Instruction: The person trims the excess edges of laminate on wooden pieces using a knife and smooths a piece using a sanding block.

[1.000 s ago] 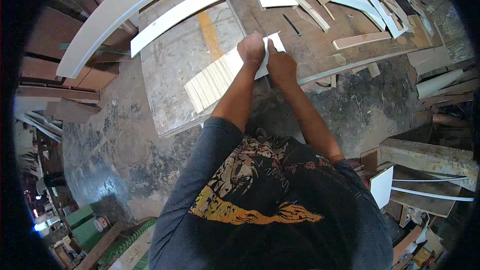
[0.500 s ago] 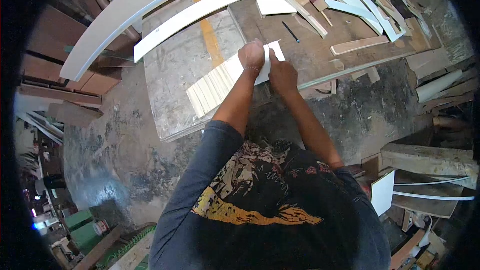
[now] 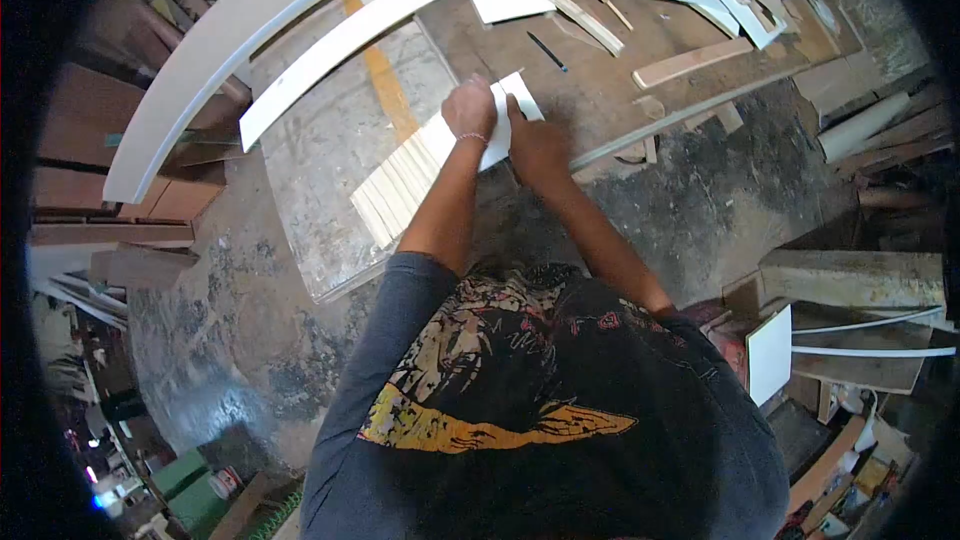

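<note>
My curled left hand (image 3: pixel 470 110) and right hand (image 3: pixel 540 152), whether clamped unclear, at a flat white laminate-like panel (image 3: pixel 527 100), probably light, stiff, best held by opposite edges.

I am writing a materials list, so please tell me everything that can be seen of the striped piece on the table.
The striped piece is pale, flat and straight-edged, with thin darker lines running across its length; it looks like wood or a wood-patterned sheet. It lies aslant on the table, one end near the front edge. The left hand is at its other end; a white surface continues from there under the right hand. Whether that is the same piece, I cannot tell.
</note>
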The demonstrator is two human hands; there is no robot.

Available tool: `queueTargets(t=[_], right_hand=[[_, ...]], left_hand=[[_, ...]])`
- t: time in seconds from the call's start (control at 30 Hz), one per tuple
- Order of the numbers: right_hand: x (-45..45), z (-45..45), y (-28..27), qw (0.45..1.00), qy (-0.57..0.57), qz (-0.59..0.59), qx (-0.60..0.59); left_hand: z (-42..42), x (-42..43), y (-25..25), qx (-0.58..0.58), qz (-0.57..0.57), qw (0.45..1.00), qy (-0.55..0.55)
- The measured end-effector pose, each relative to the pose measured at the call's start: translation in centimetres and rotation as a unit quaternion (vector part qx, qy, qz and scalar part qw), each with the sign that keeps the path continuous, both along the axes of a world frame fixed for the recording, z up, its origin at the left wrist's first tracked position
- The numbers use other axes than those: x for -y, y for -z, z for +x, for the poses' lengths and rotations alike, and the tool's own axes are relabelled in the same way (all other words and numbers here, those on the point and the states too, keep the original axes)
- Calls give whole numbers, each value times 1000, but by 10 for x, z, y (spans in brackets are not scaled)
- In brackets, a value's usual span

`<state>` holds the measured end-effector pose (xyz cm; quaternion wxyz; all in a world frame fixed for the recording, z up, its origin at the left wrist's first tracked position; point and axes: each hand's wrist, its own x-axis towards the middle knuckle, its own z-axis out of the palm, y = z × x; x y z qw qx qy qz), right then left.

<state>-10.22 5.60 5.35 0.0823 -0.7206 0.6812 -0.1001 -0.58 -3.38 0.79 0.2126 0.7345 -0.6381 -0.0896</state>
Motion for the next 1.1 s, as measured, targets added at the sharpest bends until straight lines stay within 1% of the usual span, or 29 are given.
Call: queueTargets(t=[0.07, 0.17, 0.23, 0.27, 0.3, 0.37, 0.43, 0.47, 0.6, 0.67, 0.73, 0.77, 0.83, 0.87, 0.93, 0.97, 1.0, 1.03, 1.1], right_hand=[[-33, -11, 4, 1000, -9, -25, 8], [-54, -17, -6, 995, -5, 96, -23], [-41, -16, 3, 1000, -10, 23, -5], [-32, -15, 6, 1000, -12, -15, 3], [-29, -14, 4, 1000, -3, -13, 0], [-20, -9, -5, 1000, 5, -12, -6], [-30, -1, -12, 999, -19, 21, -23], [-34, 2, -14, 998, -33, 39, -33], [-37, 0, -10, 996, -45, 60, -41], [-30, 0, -8, 994, -40, 86, -57], [-21, 0, -6, 997, -44, 23, -52], [-22, 3, -2, 998, -44, 0, -45], [3, 11, -2, 999, -20, 23, -31], [12, 14, -2, 999, -13, 34, -28], [15, 14, -3, 999, -28, 25, -28], [14, 15, -2, 999, -30, 22, -22], [7, 14, 2, 1000, -9, 16, 1], [-8, 11, 1, 999, -13, 28, -12], [-36, 6, -10, 998, -17, 42, -41]], left_hand=[[-2, -1, -5, -6, 1, 1000, -17], [0, -6, -1, -24, -17, 1000, 1], [7, -3, 6, -30, -59, 998, -13], [14, 1, 8, -20, -41, 999, -15], [19, 2, 5, -10, -23, 1000, -17], [19, 1, 0, -23, -14, 998, -48], [18, 8, 11, -40, -22, 995, -92], [23, 16, 28, 2, -50, 998, -47], [17, 1, 3, -39, -24, 997, -65], [17, 4, 3, -40, -10, 997, -67], [15, 3, -1, -41, 0, 997, -65], [15, -3, 1, -29, 9, 999, -37], [9, 0, -6, -15, 11, 1000, 10], [9, -3, -7, -18, -21, 1000, -6], [9, -5, -10, -55, -7, 998, 0], [12, -6, -11, -68, 2, 998, 7], [12, -8, -9, -62, -21, 998, 14], [13, -7, -9, -66, -21, 997, 15], [11, 6, 1, -15, -26, 1000, 4]])
